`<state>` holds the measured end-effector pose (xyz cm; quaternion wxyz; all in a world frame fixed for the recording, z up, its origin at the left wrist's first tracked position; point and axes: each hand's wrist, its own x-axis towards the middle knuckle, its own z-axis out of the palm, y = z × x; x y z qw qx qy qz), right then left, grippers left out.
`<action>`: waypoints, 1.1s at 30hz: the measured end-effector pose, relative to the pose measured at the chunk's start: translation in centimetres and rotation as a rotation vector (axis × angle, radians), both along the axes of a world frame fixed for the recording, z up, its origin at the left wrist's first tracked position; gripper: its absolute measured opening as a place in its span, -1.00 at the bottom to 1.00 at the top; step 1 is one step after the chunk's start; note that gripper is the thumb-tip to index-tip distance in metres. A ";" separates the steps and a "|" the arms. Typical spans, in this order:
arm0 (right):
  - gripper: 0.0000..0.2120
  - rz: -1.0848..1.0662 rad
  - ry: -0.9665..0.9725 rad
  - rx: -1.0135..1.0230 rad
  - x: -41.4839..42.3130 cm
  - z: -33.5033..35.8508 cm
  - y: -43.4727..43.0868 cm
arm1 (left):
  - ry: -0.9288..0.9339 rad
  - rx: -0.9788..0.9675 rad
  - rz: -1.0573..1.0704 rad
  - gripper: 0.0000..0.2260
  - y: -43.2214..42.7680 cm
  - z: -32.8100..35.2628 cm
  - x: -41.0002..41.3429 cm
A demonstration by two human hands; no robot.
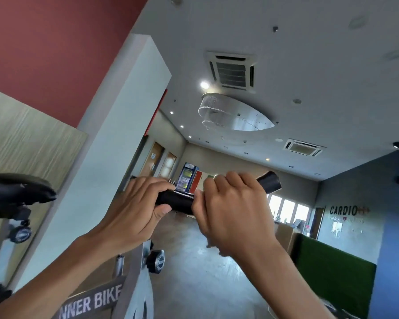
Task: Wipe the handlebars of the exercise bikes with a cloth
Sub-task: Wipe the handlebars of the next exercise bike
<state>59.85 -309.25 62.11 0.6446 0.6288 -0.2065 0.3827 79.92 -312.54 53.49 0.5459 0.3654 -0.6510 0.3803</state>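
Black handlebar [179, 200] at frame centre, rising toward 2 o'clock, left hand [136, 208] at its 8 o'clock end, fingers and thumb curled round it, right hand [230, 210] just beside, fingers wrapped over the bar

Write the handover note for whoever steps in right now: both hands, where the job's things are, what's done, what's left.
Left hand: grips the black handlebar, fingers over, thumb under.
Right hand: curled round the same bar further right; the bar's end sticks out beyond it.
Cloth: not plainly in view, perhaps hidden under the right hand.
Done: cannot tell how much of this bar is wiped.
Left: finish this bar, then what looks like a second bike at far left.
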 end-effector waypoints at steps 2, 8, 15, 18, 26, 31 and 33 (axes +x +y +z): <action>-0.69 -0.023 -0.015 0.083 0.1 -0.4 0.1 | 0.021 0.013 0.001 -0.61 0.2 -0.1 -0.4; -0.63 -0.182 0.085 0.358 -0.2 0.5 1.1 | -0.055 0.280 0.018 -0.59 2.7 1.4 -0.1; -0.60 -0.383 0.236 0.819 -0.4 3.2 3.9 | -0.140 0.668 0.107 -0.65 6.5 4.0 -0.1; -0.65 -0.309 0.289 0.977 -0.8 5.4 4.1 | -0.047 0.781 0.050 -0.69 8.1 5.3 -1.2; -0.67 -0.362 0.421 1.211 -2.3 9.4 2.0 | 0.253 1.014 -0.020 -0.65 10.3 7.8 -4.4; -0.56 -0.397 0.487 1.322 0.2 10.8 2.7 | 0.253 1.004 -0.117 -0.61 10.7 8.3 -5.7; -0.38 -0.435 0.411 1.406 -0.6 11.0 2.4 | 0.280 0.995 -0.120 -0.60 10.8 8.2 -6.0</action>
